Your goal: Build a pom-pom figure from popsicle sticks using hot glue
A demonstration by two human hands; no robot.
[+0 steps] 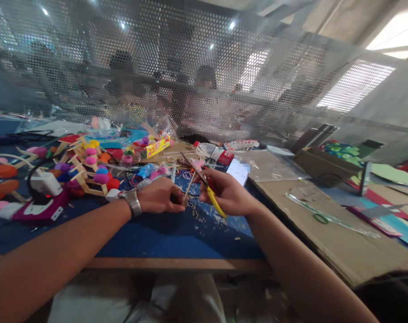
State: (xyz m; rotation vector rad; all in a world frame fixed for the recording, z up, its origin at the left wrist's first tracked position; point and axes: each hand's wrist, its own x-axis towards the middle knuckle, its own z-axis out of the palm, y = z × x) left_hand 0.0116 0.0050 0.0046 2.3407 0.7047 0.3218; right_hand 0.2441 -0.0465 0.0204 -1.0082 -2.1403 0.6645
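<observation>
My left hand [161, 196], with a metal watch [133, 204] on its wrist, pinches the lower end of a thin wooden stick [189, 187] above the blue table [150, 240]. To its right, my right hand [224, 190] is closed on yellow-handled scissors [211, 196], blades pointing up and to the left. The stick's upper end is close to the blades and my right fingers; I cannot tell whether it touches them. Small pale scraps [204, 220] lie scattered on the table beneath both hands.
Stick frames with coloured pompoms [92, 168] crowd the left, near a purple power strip [44, 206]. Behind my hands lie a bottle with a red label [222, 156] and a lit phone [238, 169]. Cardboard [325, 224] and an open box [325, 166] are at right; a perforated screen [177, 67] stands behind.
</observation>
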